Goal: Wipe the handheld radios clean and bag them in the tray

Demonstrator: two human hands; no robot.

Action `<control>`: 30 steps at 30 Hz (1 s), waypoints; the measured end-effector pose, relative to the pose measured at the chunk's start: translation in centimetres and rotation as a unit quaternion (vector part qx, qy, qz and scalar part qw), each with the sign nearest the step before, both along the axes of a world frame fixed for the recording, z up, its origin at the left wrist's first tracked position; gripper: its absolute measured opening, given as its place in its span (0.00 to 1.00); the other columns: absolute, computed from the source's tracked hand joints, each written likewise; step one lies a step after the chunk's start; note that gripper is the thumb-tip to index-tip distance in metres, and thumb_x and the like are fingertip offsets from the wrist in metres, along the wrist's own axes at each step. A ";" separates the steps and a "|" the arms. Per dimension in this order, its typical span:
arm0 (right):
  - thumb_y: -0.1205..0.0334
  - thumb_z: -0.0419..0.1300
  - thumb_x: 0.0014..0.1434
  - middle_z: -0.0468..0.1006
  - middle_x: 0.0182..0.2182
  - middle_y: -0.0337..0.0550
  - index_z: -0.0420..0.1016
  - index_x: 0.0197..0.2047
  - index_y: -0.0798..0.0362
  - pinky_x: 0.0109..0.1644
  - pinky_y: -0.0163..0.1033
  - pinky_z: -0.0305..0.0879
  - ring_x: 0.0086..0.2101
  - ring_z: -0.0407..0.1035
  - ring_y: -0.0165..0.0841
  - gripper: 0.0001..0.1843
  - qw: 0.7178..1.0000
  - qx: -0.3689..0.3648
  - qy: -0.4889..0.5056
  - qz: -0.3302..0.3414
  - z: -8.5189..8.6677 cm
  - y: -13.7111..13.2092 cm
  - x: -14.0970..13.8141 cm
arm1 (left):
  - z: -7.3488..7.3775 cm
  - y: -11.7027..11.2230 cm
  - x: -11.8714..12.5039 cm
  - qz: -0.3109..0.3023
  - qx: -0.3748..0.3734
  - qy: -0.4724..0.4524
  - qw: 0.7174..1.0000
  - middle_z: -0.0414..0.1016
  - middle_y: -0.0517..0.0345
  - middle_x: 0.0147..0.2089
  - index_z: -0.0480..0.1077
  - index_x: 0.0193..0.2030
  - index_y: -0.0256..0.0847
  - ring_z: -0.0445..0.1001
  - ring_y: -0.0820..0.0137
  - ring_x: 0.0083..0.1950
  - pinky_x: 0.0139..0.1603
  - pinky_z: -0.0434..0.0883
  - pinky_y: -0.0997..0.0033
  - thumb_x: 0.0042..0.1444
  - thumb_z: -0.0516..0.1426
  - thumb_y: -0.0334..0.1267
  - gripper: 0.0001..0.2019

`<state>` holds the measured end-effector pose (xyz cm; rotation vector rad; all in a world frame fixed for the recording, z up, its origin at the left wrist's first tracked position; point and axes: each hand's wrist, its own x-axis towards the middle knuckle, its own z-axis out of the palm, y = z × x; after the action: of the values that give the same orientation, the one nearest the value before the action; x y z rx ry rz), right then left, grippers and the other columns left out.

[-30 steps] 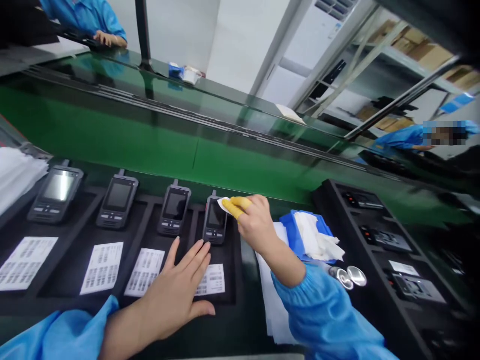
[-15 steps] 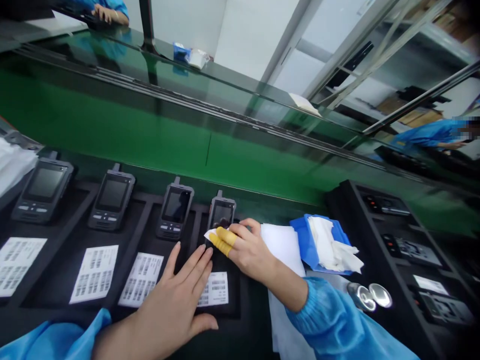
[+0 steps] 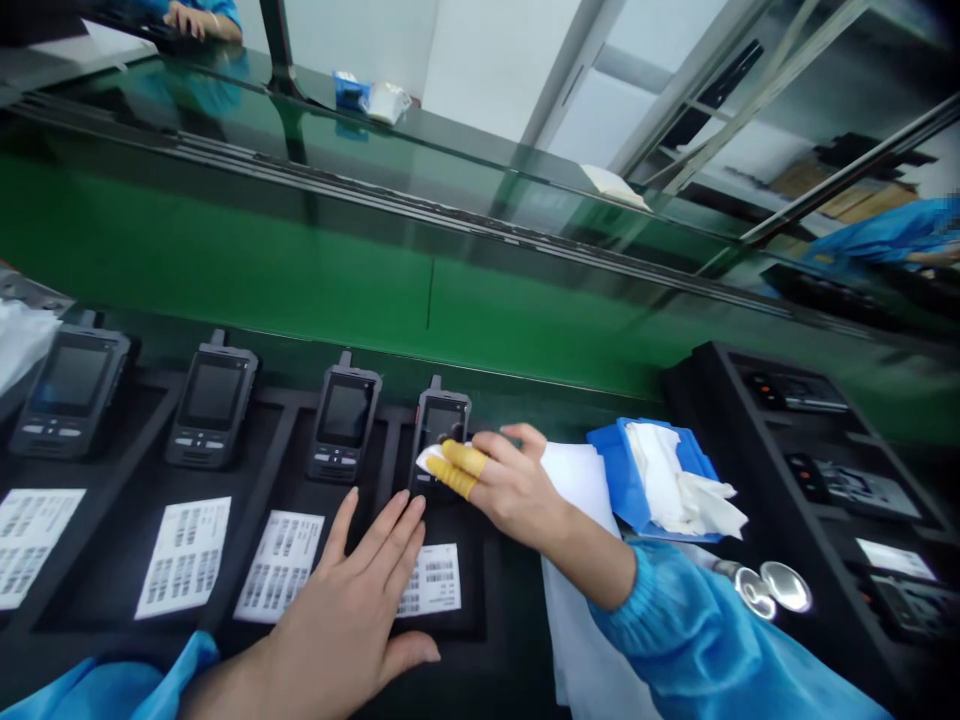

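Observation:
My right hand (image 3: 506, 480), with yellow finger cots on two fingers, presses a small white wipe (image 3: 429, 458) onto the front of the rightmost handheld radio (image 3: 442, 415). The wipe lies over the lower screen and keys, and the fingers hide part of that radio. My left hand (image 3: 360, 600) lies flat with fingers spread, its fingertips at the lower end of the same radio. A barcode label sheet (image 3: 439, 580) is partly covered by the left hand. To the left, more radios stand in a row: one radio (image 3: 345, 415), another radio (image 3: 211, 400) and a third radio (image 3: 71, 390).
White sheets (image 3: 577, 480) lie right of my right hand, beside a blue box of wipes (image 3: 626, 480). Small round metal tins (image 3: 784, 587) sit near my sleeve. A black foam tray (image 3: 847, 530) holds device parts at right. Co-workers are beyond the glass ledge.
My right hand and the wipe have shifted slightly to the right on the radio. The left hand stays in place. The view has turned a little.

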<state>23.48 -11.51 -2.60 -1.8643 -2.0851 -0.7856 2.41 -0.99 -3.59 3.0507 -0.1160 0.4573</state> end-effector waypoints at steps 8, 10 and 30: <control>0.66 0.53 0.66 0.80 0.42 0.32 0.76 0.47 0.40 0.50 0.47 0.42 0.41 0.63 0.30 0.14 0.997 0.035 0.018 -0.071 0.5 2.3 3.2 | -0.1 -0.1 0.0 0.005 0.004 0.019 1.000 0.64 0.44 0.64 0.69 0.57 0.34 0.58 0.55 0.66 0.69 0.30 0.47 0.62 0.44 0.61 0.33; 0.67 0.52 0.66 0.80 0.41 0.32 0.77 0.46 0.41 0.49 0.47 0.43 0.41 0.63 0.30 0.15 0.997 0.028 0.044 -0.057 0.0 1.5 2.6 | 0.0 -0.1 0.1 0.005 0.001 0.017 1.000 0.64 0.44 0.64 0.70 0.56 0.34 0.58 0.55 0.66 0.69 0.31 0.47 0.61 0.44 0.61 0.33; 0.73 0.56 0.60 0.78 0.37 0.39 0.80 0.39 0.45 0.46 0.47 0.44 0.41 0.61 0.35 0.15 0.990 0.055 0.052 -0.120 -0.7 0.9 -0.4 | -0.2 -0.1 -0.4 0.008 -0.021 0.026 0.999 0.63 0.44 0.65 0.69 0.57 0.34 0.58 0.55 0.67 0.68 0.26 0.46 0.61 0.45 0.61 0.33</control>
<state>23.03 -10.62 -3.28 -2.0704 -1.7407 -0.8184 2.02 -1.08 -3.81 3.0209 -0.0792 0.3767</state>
